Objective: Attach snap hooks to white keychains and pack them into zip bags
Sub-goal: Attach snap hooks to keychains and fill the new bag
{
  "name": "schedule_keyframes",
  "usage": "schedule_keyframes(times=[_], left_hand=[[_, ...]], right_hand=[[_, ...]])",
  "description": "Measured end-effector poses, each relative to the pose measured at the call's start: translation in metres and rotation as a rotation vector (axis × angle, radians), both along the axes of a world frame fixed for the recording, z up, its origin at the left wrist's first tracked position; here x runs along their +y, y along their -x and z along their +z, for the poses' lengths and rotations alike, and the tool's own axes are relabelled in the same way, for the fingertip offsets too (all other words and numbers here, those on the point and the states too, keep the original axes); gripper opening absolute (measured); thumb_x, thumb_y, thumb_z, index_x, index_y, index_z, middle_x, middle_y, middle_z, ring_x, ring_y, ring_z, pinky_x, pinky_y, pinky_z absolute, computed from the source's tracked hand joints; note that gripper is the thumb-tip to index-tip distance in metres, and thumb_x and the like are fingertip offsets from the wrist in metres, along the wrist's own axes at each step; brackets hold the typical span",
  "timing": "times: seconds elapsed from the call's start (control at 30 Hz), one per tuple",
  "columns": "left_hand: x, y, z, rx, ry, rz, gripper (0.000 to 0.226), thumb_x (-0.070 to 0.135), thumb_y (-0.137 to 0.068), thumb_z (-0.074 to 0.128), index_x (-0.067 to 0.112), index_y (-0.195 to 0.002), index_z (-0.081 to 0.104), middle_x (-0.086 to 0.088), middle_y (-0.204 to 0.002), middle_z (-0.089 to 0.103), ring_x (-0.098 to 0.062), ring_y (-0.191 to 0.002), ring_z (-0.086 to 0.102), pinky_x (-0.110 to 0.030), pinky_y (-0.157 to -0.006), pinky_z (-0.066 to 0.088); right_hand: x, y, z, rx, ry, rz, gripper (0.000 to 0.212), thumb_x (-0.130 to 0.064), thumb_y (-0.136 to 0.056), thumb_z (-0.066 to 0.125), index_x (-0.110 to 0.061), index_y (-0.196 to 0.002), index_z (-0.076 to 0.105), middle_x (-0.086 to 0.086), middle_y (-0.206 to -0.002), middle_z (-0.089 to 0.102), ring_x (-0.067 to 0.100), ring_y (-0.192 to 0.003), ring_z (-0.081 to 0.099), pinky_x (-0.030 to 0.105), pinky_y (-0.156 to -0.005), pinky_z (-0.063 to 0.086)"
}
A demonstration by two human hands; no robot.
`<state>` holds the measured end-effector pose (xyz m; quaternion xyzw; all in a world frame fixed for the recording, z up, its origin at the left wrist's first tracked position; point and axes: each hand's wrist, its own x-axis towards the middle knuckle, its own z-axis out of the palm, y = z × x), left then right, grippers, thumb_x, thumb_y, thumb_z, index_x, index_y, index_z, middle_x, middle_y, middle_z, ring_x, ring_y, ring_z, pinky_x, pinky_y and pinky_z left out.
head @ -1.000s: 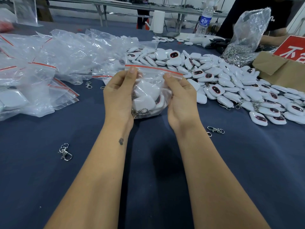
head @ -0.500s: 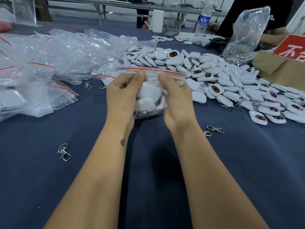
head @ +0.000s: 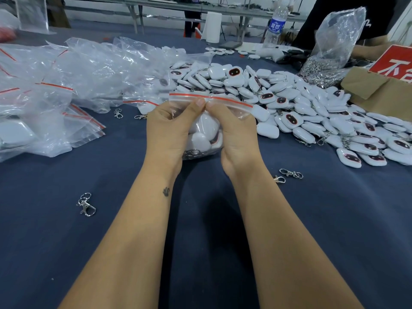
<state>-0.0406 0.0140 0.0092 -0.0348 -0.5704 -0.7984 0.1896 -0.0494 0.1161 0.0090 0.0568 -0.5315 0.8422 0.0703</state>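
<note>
Head view: dark blue table, both hands pinching filled zip bag.

Your zip bag sits mid-desk. Empty bags lie to its left and the keychain pile to its right. Loose snap hooks lie nearer you.

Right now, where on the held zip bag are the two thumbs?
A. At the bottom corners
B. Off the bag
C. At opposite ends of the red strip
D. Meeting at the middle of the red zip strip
D: the left hand and right hand both hold the zip bag, and their thumb tips sit side by side at the middle of its red strip, with white keychains inside.
</note>
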Motion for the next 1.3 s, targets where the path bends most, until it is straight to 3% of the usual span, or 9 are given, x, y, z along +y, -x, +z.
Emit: schedule_keyframes(times=[0.23,0.5,0.67,0.9,1.0,1.07,1.13,1.23,1.3], left_hand=[[-0.002,0.001,-0.001,-0.004,-0.02,0.004,0.004,0.009,-0.086,0.073,0.007,-0.083,0.072,-0.002,-0.075,0.074,-0.015,-0.073,0.069,-0.027,-0.067,0.055],[-0.002,0.0,-0.002,-0.033,-0.061,0.05,0.014,0.017,-0.089,0.071,0.014,-0.075,0.073,0.0,-0.072,0.071,-0.015,-0.071,0.064,-0.029,-0.069,0.054],[-0.002,0.003,-0.004,-0.084,-0.204,0.031,0.026,0.029,-0.096,0.061,0.014,-0.08,0.074,-0.009,-0.088,0.072,-0.024,-0.084,0.066,-0.038,-0.083,0.055],[-0.007,0.005,-0.004,-0.167,-0.264,0.039,0.036,0.037,-0.097,0.056,0.004,-0.1,0.07,-0.014,-0.103,0.067,-0.036,-0.101,0.066,-0.055,-0.101,0.048],[-0.007,0.004,-0.002,-0.149,-0.102,0.023,0.034,0.038,-0.092,0.058,0.008,-0.1,0.072,-0.011,-0.102,0.071,-0.028,-0.093,0.068,-0.045,-0.09,0.056],[-0.007,0.0,-0.002,-0.056,0.152,-0.06,0.031,0.046,-0.084,0.06,0.022,-0.095,0.076,0.004,-0.093,0.073,-0.013,-0.084,0.067,-0.026,-0.074,0.054],[-0.007,-0.005,-0.007,0.063,0.452,-0.177,0.021,0.047,-0.08,0.068,0.038,-0.098,0.073,0.02,-0.092,0.072,0.004,-0.083,0.064,-0.009,-0.072,0.046],[-0.011,-0.006,-0.015,0.066,0.735,-0.215,0.057,0.041,-0.066,0.086,0.065,-0.106,0.053,0.039,-0.102,0.064,0.016,-0.094,0.06,-0.001,-0.076,0.042],[-0.013,-0.003,-0.018,0.013,0.762,-0.124,0.063,0.048,-0.059,0.087,0.066,-0.108,0.051,0.04,-0.103,0.062,0.016,-0.095,0.059,-0.007,-0.078,0.044]], right_hand=[[0.001,0.002,-0.002,0.049,-0.038,0.025,0.006,-0.008,-0.08,0.072,-0.006,-0.086,0.073,0.011,-0.086,0.073,0.025,-0.084,0.071,0.043,-0.081,0.059],[0.002,0.003,-0.001,0.019,-0.033,0.017,0.004,-0.003,-0.086,0.07,-0.002,-0.09,0.072,0.016,-0.092,0.073,0.03,-0.089,0.07,0.047,-0.089,0.056],[-0.002,0.0,0.0,-0.046,0.057,0.04,0.037,-0.015,-0.1,0.055,0.016,-0.119,0.059,0.034,-0.121,0.062,0.043,-0.111,0.063,0.049,-0.097,0.052],[0.002,0.001,0.003,-0.124,0.002,0.021,0.049,-0.038,-0.104,0.042,0.003,-0.115,0.068,0.019,-0.113,0.071,0.031,-0.106,0.069,0.042,-0.097,0.054],[0.0,0.002,0.0,-0.157,0.083,-0.036,0.048,-0.041,-0.104,0.041,-0.005,-0.101,0.072,0.012,-0.1,0.074,0.029,-0.099,0.071,0.043,-0.096,0.054],[0.004,0.006,-0.002,-0.204,0.234,-0.066,0.049,-0.044,-0.104,0.041,-0.007,-0.096,0.072,0.01,-0.096,0.075,0.027,-0.092,0.072,0.043,-0.091,0.056],[0.012,0.009,-0.003,-0.249,0.354,-0.104,0.053,-0.048,-0.103,0.039,-0.005,-0.108,0.069,0.012,-0.106,0.074,0.028,-0.097,0.071,0.043,-0.091,0.056],[0.017,0.009,-0.006,-0.261,0.444,-0.109,0.052,-0.05,-0.103,0.036,-0.009,-0.11,0.067,0.01,-0.107,0.073,0.025,-0.092,0.071,0.043,-0.093,0.053],[0.017,0.009,-0.005,-0.213,0.488,-0.073,0.048,-0.047,-0.105,0.035,-0.011,-0.113,0.066,0.008,-0.105,0.073,0.022,-0.093,0.071,0.04,-0.093,0.054]])
